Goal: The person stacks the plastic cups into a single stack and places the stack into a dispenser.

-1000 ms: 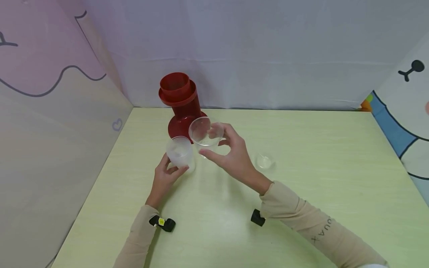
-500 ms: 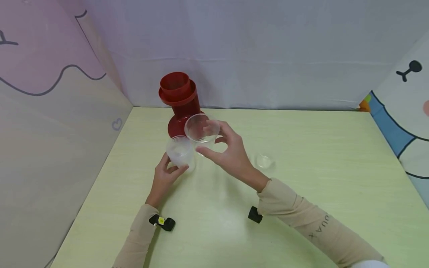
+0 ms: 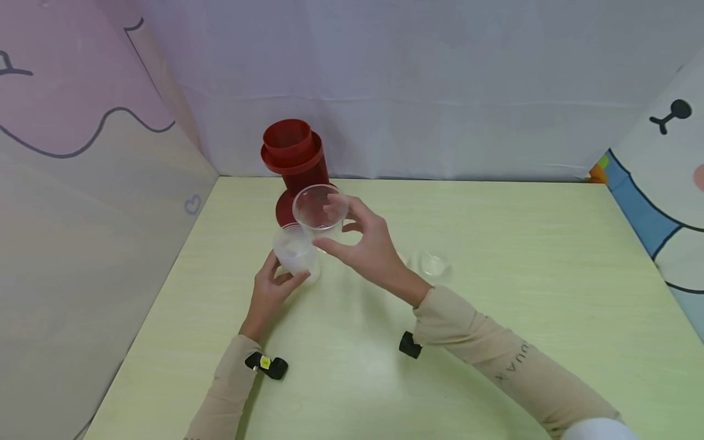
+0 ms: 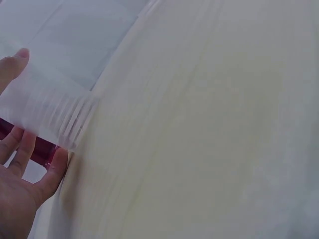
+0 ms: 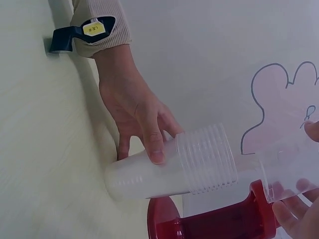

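My left hand (image 3: 275, 293) grips a stack of nested clear plastic cups (image 3: 293, 252) that stands on the table. In the right wrist view the stacked rims (image 5: 207, 159) show as several close rings, with the left thumb and fingers round the cups below. My right hand (image 3: 365, 244) holds a single clear plastic cup (image 3: 321, 214) between thumb and fingers. That cup is up off the table, just above and right of the stack's mouth, and the right wrist view shows a gap between them.
Behind the cups stands a red two-tier holder (image 3: 291, 156) with a wide round base. Another clear cup (image 3: 434, 264) is on the table to the right, partly beside my right wrist. A printed cloth wall (image 3: 440, 91) borders the pale table (image 3: 522, 256).
My right hand has moved left and slightly up with the single cup, bringing it closer over the stack. The left hand and stack have stayed in place.
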### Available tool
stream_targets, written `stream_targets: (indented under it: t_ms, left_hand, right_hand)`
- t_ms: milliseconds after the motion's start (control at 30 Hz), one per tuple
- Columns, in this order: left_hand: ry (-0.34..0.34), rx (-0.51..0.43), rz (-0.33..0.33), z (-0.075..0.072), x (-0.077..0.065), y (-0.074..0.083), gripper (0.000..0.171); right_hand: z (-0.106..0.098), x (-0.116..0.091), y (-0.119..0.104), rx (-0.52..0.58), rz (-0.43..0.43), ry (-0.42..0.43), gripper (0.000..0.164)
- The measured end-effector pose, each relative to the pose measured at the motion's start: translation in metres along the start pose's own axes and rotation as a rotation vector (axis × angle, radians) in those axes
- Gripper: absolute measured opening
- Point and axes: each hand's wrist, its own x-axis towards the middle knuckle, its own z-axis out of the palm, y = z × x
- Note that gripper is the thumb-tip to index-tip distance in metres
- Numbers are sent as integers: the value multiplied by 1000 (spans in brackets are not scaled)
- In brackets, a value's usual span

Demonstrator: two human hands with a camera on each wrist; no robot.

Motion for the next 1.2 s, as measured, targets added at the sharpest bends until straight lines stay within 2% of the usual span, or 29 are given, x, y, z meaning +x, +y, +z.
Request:
stream_targets:
  t_ms: [433, 667, 967, 1200]
  left_hand:
    - [-3, 23, -32, 0, -1, 2, 69]
    - [-2, 11, -39, 0, -1, 4, 68]
    - [-3, 27, -48, 0, -1, 5, 69]
    - [2, -1, -8, 0, -1, 3, 66]
  right_hand:
    - [6, 8, 6, 3, 3, -19, 62]
    - [10, 13, 6, 60, -9, -8, 59]
    - [16, 18, 5, 39, -25, -13, 56]
    - [21, 21, 2, 75, -35, -37, 56]
